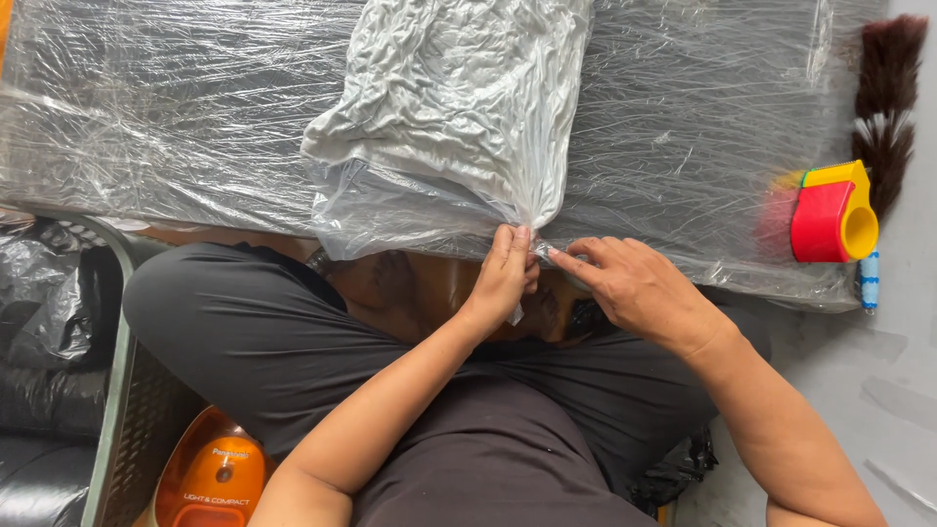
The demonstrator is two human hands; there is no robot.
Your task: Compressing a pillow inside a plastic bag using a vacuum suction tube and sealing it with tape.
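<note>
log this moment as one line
left hand: pinching gathered plastic bag | right hand: fingers at same gather | tape dispenser: untouched, right side

Both bare forearms rise from the bottom of the view and converge toward the middle. The left hand (503,278) shows its back, wrist straight, fingers curled together and closed in a pinching grip at the fingertips. The right hand (634,288) lies just beside it, palm down, wrist bent slightly inward, index finger stretched out toward the left fingertips and nearly meeting them, the other fingers bent loosely under. The person sits cross-legged, knees spread wide below the two hands, in dark trousers.
</note>
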